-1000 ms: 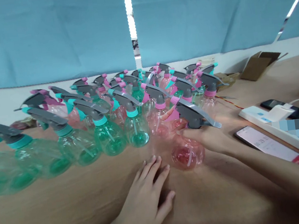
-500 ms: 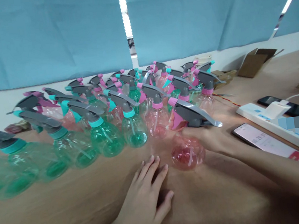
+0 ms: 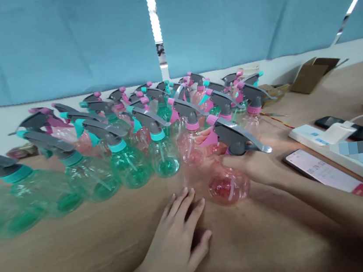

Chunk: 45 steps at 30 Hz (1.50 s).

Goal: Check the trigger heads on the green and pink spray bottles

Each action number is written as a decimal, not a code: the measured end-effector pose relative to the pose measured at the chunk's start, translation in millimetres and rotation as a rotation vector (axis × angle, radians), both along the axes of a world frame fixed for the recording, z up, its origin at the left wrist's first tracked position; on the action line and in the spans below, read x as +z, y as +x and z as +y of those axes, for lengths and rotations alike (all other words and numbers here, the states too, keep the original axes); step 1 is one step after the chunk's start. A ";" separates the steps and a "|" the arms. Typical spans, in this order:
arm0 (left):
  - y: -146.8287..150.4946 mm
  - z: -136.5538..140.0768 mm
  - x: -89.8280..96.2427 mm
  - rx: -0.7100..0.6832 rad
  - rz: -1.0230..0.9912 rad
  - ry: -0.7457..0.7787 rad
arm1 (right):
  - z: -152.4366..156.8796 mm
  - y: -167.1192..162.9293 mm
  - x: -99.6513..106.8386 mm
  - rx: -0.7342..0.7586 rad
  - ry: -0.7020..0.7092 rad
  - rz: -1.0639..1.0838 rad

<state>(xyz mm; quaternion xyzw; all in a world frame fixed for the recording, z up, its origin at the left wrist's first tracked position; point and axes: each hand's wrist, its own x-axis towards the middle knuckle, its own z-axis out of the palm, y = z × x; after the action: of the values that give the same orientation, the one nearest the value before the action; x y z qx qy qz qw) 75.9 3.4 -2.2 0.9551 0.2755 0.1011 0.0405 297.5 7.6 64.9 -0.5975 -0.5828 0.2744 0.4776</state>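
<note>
A pink see-through spray bottle (image 3: 229,188) with a grey and pink trigger head stands upright at the front of the rows. My right hand (image 3: 247,163) is wrapped round its neck, just under the head. Fingertips show beyond the pink trigger; the rest of the grip is partly hidden by the head. Palm down on the tabletop, my left hand (image 3: 177,236) lies flat and holds nothing, its fingers a little apart. It is left of the pink bottle and does not touch it. Nearest beyond it is a green spray bottle (image 3: 164,158) with a turquoise collar.
Several more green and pink spray bottles (image 3: 134,166) stand in rows to the left and back. On the right lie a phone (image 3: 325,171) with a lit screen, a white power strip (image 3: 314,139) and a dark phone (image 3: 359,131). An open cardboard box (image 3: 309,77) sits at the back right.
The fingertips of my right hand have spread slightly and show more beside the trigger. The pink bottle and my left hand stay in place. The view has shifted slightly.
</note>
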 end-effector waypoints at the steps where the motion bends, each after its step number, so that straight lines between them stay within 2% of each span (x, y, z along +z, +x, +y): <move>1: -0.1 -0.1 0.0 0.000 0.004 0.001 | -0.4 -0.4 1.1 -0.005 -0.004 0.006; 7: -1.0 -1.8 0.1 -0.001 0.000 0.002 | -0.2 -2.0 4.9 -0.031 -0.016 0.018; 14: -0.4 -1.0 0.4 -0.003 -0.017 0.000 | 0.2 1.9 -1.0 0.028 -0.001 0.018; 33: -1.0 -1.5 0.4 0.003 -0.017 -0.006 | 3.9 0.2 3.7 0.056 0.007 0.024; 39: -0.9 -0.9 0.7 -0.006 -0.010 0.001 | 1.1 -0.3 9.9 0.020 -0.032 -0.033; 45: -0.8 -1.2 1.7 -0.003 0.005 0.002 | 0.2 -0.4 9.8 0.061 0.039 0.004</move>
<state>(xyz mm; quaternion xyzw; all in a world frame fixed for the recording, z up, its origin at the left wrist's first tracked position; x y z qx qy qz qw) 75.1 2.2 -0.5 0.9558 0.2739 0.0990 0.0389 297.1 7.8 74.7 -0.5694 -0.6050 0.2789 0.4817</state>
